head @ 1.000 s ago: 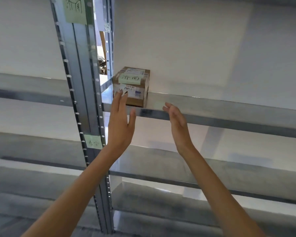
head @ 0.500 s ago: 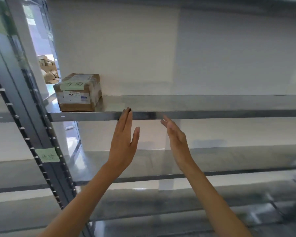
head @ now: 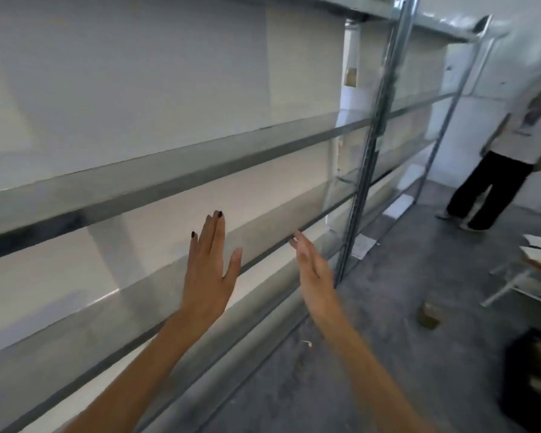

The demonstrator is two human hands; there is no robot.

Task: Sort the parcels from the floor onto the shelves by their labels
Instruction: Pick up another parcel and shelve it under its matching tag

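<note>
My left hand (head: 208, 270) and my right hand (head: 313, 271) are both raised in front of the metal shelves (head: 175, 179), fingers stretched out and holding nothing. The shelf boards that show here carry no parcels. A small brown parcel (head: 429, 314) lies on the grey floor to the right, well away from both hands. The labelled box from a moment ago is out of view. The picture is blurred by motion.
A metal upright (head: 364, 170) stands just right of my hands. Another person (head: 509, 145) stands at the far right by the shelf end. A dark container (head: 534, 379) sits at the lower right, and a white rack (head: 512, 276) with flat items above it.
The view has swung to the right along the shelves. The box on the shelf has left the frame, and the floor and another person have come into sight. Both hands stay open.
</note>
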